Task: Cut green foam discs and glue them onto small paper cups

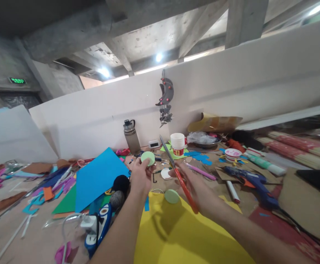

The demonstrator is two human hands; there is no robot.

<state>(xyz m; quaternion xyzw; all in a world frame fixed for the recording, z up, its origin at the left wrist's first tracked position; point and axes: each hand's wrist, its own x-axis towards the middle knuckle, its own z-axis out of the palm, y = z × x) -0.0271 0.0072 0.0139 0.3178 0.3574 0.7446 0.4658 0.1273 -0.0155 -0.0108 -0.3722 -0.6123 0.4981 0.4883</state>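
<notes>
Between the fingers of my left hand is a pale green paper disc, held up above the table. My right hand grips a pair of scissors with orange-red handles, its blades pointing up and away from me; I cannot tell how far the blades are parted. A second pale green disc lies on the yellow sheet below my hands. Just beyond, a white disc rests on the table between both hands.
A blue sheet and a power strip lie on the left. Farther back stand a water bottle and stacked paper cups. To the right are a blue glue gun, a white marker and cardboard.
</notes>
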